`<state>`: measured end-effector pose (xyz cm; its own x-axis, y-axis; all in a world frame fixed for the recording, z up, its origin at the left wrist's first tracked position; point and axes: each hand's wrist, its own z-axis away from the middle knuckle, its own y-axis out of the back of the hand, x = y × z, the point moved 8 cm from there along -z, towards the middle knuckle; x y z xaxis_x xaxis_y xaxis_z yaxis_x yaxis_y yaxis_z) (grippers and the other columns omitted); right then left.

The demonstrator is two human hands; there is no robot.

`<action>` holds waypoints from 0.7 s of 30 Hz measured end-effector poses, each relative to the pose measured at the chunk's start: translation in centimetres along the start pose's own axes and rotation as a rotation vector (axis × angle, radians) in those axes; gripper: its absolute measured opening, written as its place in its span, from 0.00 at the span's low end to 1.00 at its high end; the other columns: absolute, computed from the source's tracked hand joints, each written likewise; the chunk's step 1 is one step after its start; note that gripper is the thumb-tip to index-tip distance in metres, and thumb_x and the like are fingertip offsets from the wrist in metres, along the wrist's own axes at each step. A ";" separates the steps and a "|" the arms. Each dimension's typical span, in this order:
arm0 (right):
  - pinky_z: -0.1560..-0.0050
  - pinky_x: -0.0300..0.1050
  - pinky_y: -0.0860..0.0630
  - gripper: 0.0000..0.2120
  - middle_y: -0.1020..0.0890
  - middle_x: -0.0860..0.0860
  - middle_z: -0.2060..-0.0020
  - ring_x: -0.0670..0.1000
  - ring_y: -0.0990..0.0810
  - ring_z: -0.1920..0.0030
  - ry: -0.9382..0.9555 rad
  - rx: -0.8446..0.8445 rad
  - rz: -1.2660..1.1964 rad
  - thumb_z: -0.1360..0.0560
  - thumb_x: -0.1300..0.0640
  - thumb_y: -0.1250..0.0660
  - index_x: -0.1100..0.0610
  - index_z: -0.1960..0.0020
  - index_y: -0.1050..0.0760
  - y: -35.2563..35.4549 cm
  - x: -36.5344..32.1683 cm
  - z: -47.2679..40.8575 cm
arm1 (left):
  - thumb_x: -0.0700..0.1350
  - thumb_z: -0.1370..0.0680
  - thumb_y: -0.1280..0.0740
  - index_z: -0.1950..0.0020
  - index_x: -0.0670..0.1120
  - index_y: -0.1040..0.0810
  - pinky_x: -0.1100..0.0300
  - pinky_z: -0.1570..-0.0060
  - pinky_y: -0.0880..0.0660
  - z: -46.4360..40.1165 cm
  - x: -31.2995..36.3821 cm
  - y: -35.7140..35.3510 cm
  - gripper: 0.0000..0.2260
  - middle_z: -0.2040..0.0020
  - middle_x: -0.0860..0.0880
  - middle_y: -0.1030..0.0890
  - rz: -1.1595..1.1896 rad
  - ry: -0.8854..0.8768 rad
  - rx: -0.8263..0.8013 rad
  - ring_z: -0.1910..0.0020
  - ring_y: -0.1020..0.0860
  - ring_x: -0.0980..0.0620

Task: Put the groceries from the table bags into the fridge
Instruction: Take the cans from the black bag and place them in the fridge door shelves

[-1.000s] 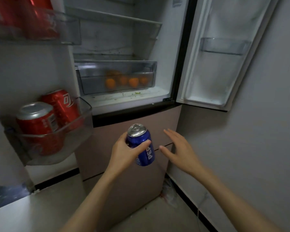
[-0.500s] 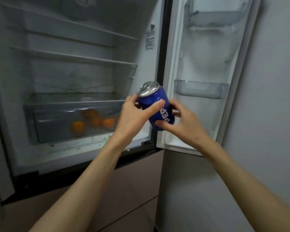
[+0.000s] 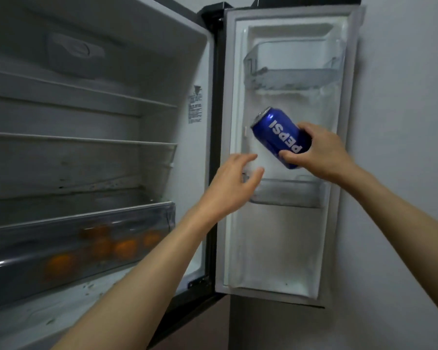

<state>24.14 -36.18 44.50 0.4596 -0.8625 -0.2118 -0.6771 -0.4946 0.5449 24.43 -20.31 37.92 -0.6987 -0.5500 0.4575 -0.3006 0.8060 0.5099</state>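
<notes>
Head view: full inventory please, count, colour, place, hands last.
Pepsi can: 1, blue, tilted, held in front of the open right door.
Oranges: about five, orange, inside the crisper drawer; blurred.
Crisper drawer: 1, clear, bottom of the fridge interior.
Interior shelves: 2 visible, white, bare.
Door bins: 2, clear, on the right door, nothing seen in them.
Label: 1, white, inner right wall.
Left hand: open, below and left of the can.
Right hand: fingers gripping the can's base.
</notes>
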 end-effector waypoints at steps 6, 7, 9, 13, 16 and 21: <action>0.58 0.49 0.28 0.18 0.19 0.55 0.59 0.56 0.23 0.60 -0.042 -0.421 0.263 0.35 0.52 0.26 0.59 0.49 0.23 -3.9 3.9 -1.8 | 0.49 0.20 0.41 0.31 0.53 0.31 0.67 0.42 0.35 0.4 -2.0 -2.3 0.17 0.37 0.53 0.29 -0.182 -0.193 -0.050 0.38 0.33 0.59; 0.59 0.48 0.28 0.17 0.19 0.55 0.59 0.55 0.23 0.60 -0.058 -0.471 0.270 0.34 0.52 0.26 0.59 0.49 0.23 -4.5 4.4 -1.7 | 0.49 0.20 0.41 0.31 0.53 0.32 0.68 0.44 0.36 0.4 -2.1 -2.4 0.17 0.37 0.54 0.29 -0.185 -0.207 -0.037 0.39 0.33 0.60; 0.59 0.46 0.30 0.18 0.18 0.56 0.58 0.55 0.23 0.59 -0.090 -0.544 0.278 0.34 0.51 0.26 0.58 0.47 0.22 -5.2 5.0 -1.6 | 0.49 0.20 0.40 0.30 0.53 0.32 0.68 0.45 0.34 0.5 -2.2 -2.3 0.18 0.36 0.54 0.29 -0.189 -0.236 -0.006 0.39 0.32 0.59; 0.59 0.45 0.30 0.20 0.17 0.53 0.56 0.54 0.22 0.57 -0.127 -0.641 0.242 0.35 0.49 0.24 0.54 0.46 0.21 -6.0 5.8 -1.0 | 0.49 0.21 0.40 0.31 0.52 0.30 0.58 0.44 0.27 0.6 -2.2 -2.3 0.18 0.38 0.52 0.27 -0.196 -0.269 0.044 0.39 0.30 0.55; 0.53 0.44 0.26 0.22 0.18 0.50 0.52 0.52 0.21 0.54 -0.157 -0.671 0.176 0.32 0.51 0.26 0.53 0.40 0.23 -6.2 6.3 -0.8 | 0.49 0.21 0.40 0.31 0.52 0.31 0.59 0.45 0.26 0.6 -2.4 -2.5 0.18 0.38 0.52 0.27 -0.202 -0.275 0.057 0.40 0.29 0.56; 0.45 0.38 0.31 0.21 0.20 0.52 0.42 0.46 0.23 0.48 -0.202 -0.594 0.045 0.27 0.54 0.31 0.56 0.35 0.27 -5.1 6.1 -1.5 | 0.49 0.21 0.40 0.29 0.55 0.35 0.69 0.45 0.37 0.7 -2.6 -2.8 0.19 0.34 0.55 0.30 -0.235 -0.237 0.012 0.39 0.34 0.63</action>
<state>31.29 -38.72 41.67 0.2816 -0.9128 -0.2956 -0.2319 -0.3637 0.9022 26.64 -20.99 34.75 -0.7408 -0.6559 0.1452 -0.4782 0.6667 0.5716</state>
